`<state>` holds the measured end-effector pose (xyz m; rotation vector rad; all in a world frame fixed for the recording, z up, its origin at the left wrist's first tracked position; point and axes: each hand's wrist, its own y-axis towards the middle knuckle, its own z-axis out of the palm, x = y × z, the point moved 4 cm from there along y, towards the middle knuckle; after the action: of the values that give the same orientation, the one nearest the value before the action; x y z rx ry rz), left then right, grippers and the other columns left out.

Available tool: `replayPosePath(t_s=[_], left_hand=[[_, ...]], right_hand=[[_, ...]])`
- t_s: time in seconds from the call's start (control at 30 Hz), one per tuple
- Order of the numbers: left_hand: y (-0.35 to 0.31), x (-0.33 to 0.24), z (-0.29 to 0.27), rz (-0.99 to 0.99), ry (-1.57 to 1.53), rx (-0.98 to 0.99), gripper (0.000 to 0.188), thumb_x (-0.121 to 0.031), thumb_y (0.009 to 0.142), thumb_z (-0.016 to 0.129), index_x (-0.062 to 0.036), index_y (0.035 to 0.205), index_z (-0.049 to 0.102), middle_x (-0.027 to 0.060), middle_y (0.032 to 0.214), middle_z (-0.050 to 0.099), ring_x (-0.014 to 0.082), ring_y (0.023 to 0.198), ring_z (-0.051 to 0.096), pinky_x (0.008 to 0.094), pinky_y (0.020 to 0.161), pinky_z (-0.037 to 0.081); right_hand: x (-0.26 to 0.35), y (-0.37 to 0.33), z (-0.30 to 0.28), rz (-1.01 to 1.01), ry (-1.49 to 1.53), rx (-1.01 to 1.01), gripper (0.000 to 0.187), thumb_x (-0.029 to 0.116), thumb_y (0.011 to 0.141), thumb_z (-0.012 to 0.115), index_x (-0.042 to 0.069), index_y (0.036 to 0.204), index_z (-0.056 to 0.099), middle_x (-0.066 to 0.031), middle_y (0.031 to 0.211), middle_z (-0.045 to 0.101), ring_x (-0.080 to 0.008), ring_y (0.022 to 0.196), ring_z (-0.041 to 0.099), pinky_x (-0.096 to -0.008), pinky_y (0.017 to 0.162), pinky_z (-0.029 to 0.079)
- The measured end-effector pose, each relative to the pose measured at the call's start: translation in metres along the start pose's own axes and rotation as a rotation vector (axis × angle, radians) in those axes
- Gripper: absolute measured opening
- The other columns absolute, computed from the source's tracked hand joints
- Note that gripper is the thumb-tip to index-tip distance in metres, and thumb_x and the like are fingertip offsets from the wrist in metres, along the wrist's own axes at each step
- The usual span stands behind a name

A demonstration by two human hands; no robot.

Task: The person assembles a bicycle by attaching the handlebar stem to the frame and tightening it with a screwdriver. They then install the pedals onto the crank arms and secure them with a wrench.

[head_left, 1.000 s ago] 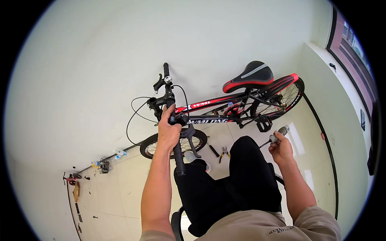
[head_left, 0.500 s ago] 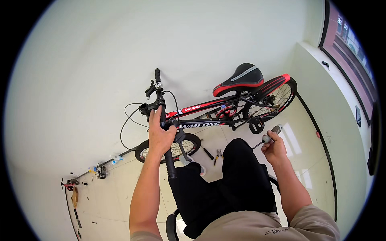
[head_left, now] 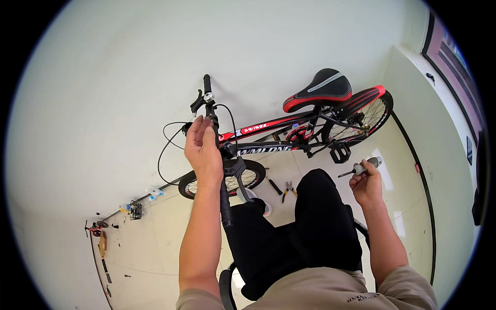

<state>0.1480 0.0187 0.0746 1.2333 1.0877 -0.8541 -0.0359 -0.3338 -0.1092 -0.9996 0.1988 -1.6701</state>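
My left hand (head_left: 203,155) is at the middle of the handlebar (head_left: 224,199) of a black and red bicycle (head_left: 274,128), hiding part of the stem. Its fingers are loosely bent, with a gap to the thumb, and I see nothing held in them. Over to the right, my right hand (head_left: 368,183) grips a screwdriver (head_left: 360,169) by its grey handle, the shaft pointing left above the floor. A brake lever (head_left: 196,102) and looping black cables sit at the far end of the handlebar, and the front wheel (head_left: 253,174) is turned beneath it.
Pliers (head_left: 289,191) and a black-handled tool (head_left: 274,186) lie on the tiled floor beside my knee. A white wall (head_left: 129,77) stands close behind the bicycle. Down at the left are a wire basket (head_left: 135,210) and a small red scooter (head_left: 96,227); a window (head_left: 449,62) is at upper right.
My left hand has lifted its fingers off the stem and bent them. My right hand has raised the screwdriver and turned its shaft nearer to level. The whole view has shifted slightly.
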Motion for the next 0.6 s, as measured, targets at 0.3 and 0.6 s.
replayPosePath(t_s=[0.3,0.6], left_hand=[[-0.055,-0.010,-0.027,0.056,0.791,0.302,0.061,-0.010,0.084,0.071,-0.0050,0.141,0.052,0.0245,0.149,0.043,0.0381,0.136,0.044,0.0427,0.112,0.037],[-0.049,-0.004,-0.026,0.054,0.809,0.248,0.060,-0.006,0.089,0.063,-0.0040,0.146,0.045,0.0219,0.136,0.057,0.0287,0.115,0.061,0.0340,0.097,0.047]], right_hand=[[-0.001,-0.003,0.002,0.033,0.009,-0.011,0.014,0.021,0.090,0.065,0.012,0.091,0.055,-0.0004,0.080,0.060,-0.0118,0.059,0.045,-0.0265,0.057,0.041],[-0.006,-0.006,0.004,0.059,0.000,-0.004,0.014,0.020,0.090,0.065,0.012,0.090,0.054,-0.0015,0.081,0.061,-0.0124,0.059,0.044,-0.0288,0.059,0.040]])
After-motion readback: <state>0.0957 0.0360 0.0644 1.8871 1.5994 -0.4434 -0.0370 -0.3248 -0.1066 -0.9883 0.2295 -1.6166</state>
